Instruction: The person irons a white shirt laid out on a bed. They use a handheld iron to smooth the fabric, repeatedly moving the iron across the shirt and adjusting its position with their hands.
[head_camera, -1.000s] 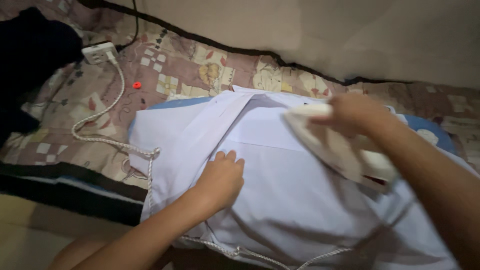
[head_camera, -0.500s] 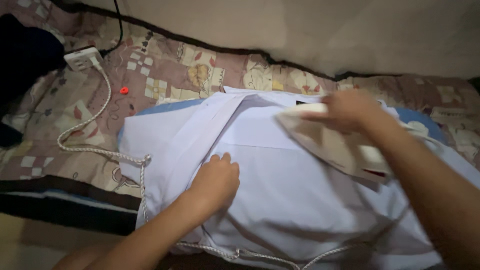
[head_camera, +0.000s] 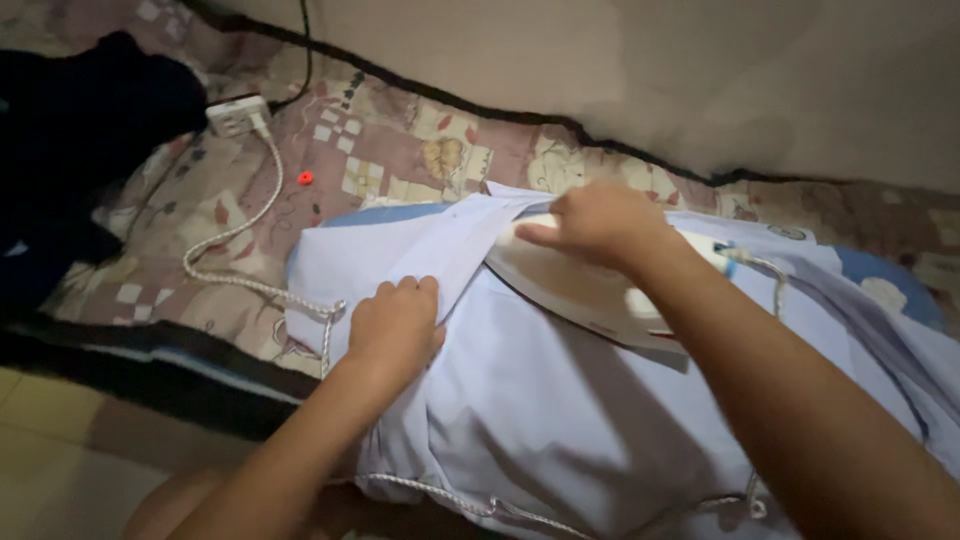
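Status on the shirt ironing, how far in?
Done: the white shirt is spread flat, its lower panel looking mostly smooth. In hand: the right hand presses the iron near the collar while the left hand pins the fabric. Left: the folded strip beside the left hand and the bunched cloth at the right edge.

1. Shirt: plain pale lilac-white.
2. Iron: cream-white.
3. Quilt: mauve-pink patchwork, cream floral squares, small checks.
4. Cord: white, braided.
5. Plug adaptor: white.
6. Clothing heap: dark navy.
7. Small object: red.
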